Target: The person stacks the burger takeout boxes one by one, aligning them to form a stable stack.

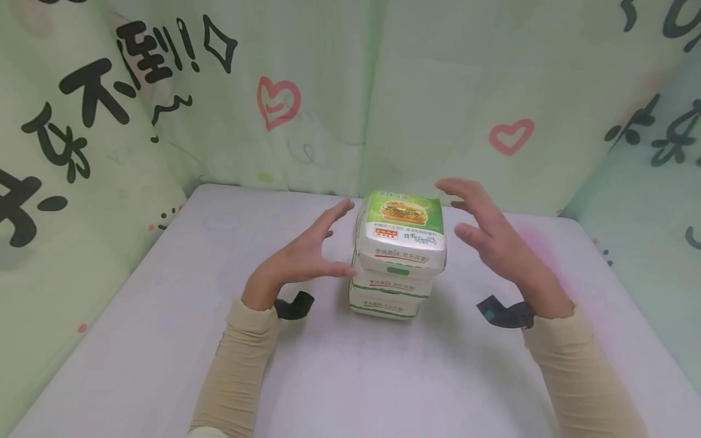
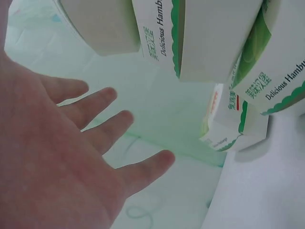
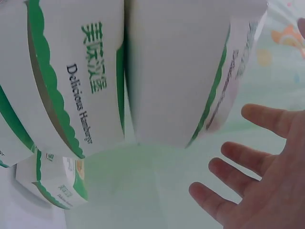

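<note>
A stack of white and green paper burger boxes stands on the table in the head view. Its top box [image 1: 408, 248] has a burger picture on the lid and sits slightly askew over the middle box [image 1: 390, 285] and the bottom box [image 1: 383, 306]. To the left, my left hand [image 1: 300, 254] has its fingers spread, the thumb tip right at the stack's side. My right hand [image 1: 495, 240] hovers on the other side with loosely bent fingers, apart from the boxes. Both wrist views show empty palms beside the stack.
Behind the stack, a further burger box [image 2: 233, 121] appears low on the white table [image 1: 306, 377], hidden in the head view. Pale green curtains [image 1: 438, 79] with hearts and dark lettering enclose the table's back and sides. Dark straps [image 1: 296, 306] show at both wrists.
</note>
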The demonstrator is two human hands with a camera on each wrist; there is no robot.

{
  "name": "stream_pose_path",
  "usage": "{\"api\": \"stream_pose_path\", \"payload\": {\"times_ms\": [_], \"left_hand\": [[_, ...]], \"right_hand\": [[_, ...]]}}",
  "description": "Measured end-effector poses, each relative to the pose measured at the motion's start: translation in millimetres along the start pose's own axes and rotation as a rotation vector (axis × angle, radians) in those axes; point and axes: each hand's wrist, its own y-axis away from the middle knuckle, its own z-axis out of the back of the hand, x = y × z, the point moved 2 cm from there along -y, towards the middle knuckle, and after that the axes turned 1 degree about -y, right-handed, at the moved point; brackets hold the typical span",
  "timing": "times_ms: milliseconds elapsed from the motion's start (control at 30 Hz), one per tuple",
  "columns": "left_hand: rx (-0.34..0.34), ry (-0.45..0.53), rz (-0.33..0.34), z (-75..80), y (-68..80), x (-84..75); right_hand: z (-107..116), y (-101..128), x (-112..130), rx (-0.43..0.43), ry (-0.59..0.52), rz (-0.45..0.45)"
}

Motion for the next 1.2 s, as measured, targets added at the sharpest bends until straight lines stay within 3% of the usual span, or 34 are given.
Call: {"api": "stream_pose_path", "payload": {"times_ms": [133, 300, 533, 767, 933, 1067, 1200], "left_hand": [[-0.035, -0.007, -0.027, 0.8, -0.9, -3.8], [-0.070, 0.009, -0.108, 1.6, -2.8, -8.8], [-0.098, 0.030, -0.142, -4.3, -7.6, -17.5], [-0.105, 0.042, -0.187, -7.9, -8.8, -20.7], [-0.107, 0.047, -0.212, -9.6, -11.0, -22.4], [-0.099, 0.050, -0.199, -13.7, -13.7, -23.0], [-0.089, 0.066, -0.177, -17.3, -15.3, -24.4]], "right_hand": [[4, -1, -8, -0.049, -0.174, -0.099], [6, -6, -24, -0.084, -0.252, -0.178], [1, -17, -55, -0.069, -0.177, -0.281], [-6, -28, -76, 0.017, -0.020, -0.466], [-13, -39, -92, 0.057, 0.042, -0.458], [-21, -45, -106, 0.082, 0.010, -0.425], [-29, -49, -116, 0.114, -0.075, -0.334]]}}
